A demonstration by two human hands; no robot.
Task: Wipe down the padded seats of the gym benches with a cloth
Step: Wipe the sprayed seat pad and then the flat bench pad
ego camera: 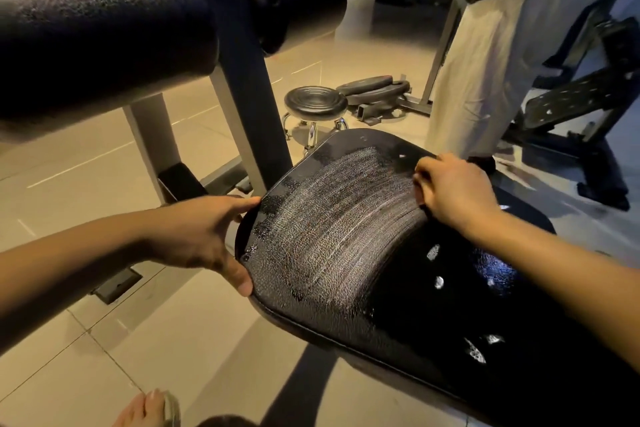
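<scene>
- Padded seat [346,236] lies low in the middle of the view. It is black, and its long axis runs from a rounded far end near the stool [315,104] back toward the lower right.
- Left hand [197,236] grips the seat's left edge, with the thumb on the near rim and the fingers curled over the far rim, so it steadies the pad.
- Right hand [453,191] rests on the right side of the pad with its fingers curled down. The cloth is probably under it, but I cannot tell, because the palm hides it.
- Pale wet streaks [346,204] arc across the pad between the two hands.
- Glossy spotted surface [450,288] lies beneath the right forearm, nearer the person. I judge that the next stroke belongs there, and the right hand is the closer one.
</scene>
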